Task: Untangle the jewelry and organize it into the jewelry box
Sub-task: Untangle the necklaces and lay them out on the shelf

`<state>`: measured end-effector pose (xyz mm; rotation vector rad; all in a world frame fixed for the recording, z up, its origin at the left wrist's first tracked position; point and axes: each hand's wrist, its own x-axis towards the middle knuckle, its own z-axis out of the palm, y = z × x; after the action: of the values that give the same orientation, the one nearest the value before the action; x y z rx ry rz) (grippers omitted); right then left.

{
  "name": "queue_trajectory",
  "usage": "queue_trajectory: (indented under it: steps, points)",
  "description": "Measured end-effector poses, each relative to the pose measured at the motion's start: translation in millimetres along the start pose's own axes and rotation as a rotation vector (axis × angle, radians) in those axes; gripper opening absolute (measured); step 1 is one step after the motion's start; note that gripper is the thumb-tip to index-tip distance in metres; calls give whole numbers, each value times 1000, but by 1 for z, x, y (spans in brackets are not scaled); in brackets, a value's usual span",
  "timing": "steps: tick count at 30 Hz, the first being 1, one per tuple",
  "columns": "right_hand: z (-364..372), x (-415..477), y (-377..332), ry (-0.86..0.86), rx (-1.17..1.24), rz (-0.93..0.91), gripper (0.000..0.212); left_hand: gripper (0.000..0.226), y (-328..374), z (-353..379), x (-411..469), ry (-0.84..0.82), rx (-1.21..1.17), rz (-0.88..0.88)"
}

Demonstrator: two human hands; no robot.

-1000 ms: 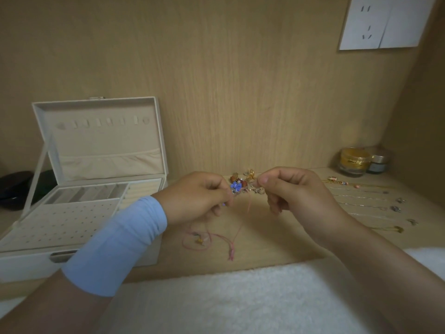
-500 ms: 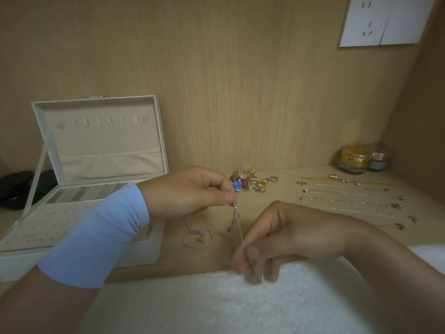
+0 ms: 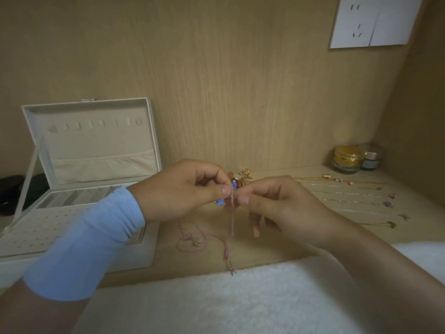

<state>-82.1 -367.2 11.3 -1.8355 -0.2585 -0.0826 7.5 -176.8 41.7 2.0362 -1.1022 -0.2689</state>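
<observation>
My left hand (image 3: 183, 189) pinches the top of a thin silver chain (image 3: 232, 220), thumb and forefinger clamped on it; the chain hangs straight down toward six o'clock. My right hand (image 3: 277, 203), at three o'clock of the left, closes thumb and forefinger at that same spot, touching the chain. The open jewelry box (image 3: 91, 150) sits at nine o'clock.
</observation>
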Motion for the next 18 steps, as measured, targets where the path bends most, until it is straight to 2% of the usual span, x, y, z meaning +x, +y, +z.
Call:
queue_trajectory:
  steps: [6,14,18]
  points:
    - [4,3,4,17,58,5,12,33,3,3,0,39,-4,14]
    - [0,6,7,53,130,18,13,36,1,-1,-1,3,-8,5]
    - [-4,7,12,20,119,51,7,21,-3,0,-1,-6,-1,1]
